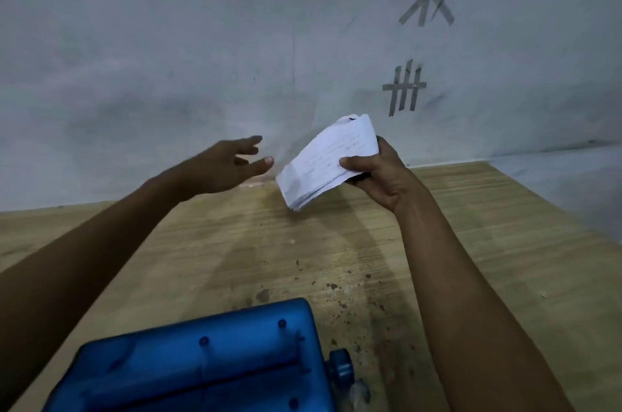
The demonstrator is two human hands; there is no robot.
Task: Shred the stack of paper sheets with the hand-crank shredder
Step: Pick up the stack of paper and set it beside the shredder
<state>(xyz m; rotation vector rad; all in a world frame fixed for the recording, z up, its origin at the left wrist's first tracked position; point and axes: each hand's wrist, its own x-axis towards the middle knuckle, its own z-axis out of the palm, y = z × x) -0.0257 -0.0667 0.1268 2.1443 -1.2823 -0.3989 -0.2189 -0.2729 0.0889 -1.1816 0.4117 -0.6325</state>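
My right hand (377,172) grips a stack of white paper sheets (323,162) with faint writing, held up above the far part of the table, thumb on top. My left hand (232,165) hovers just left of the stack with fingers spread, not touching it. The blue plastic hand-crank shredder (202,364) stands at the near edge, below both arms. Its feed slot runs across its top and its blue crank (341,368) sticks out on its right side.
A wooden table (471,243) with dark specks and stains near the shredder meets a grey wall (168,58) at the back. Grey tape marks (405,88) are stuck on the wall at the right. The table's right edge slants away at the far right.
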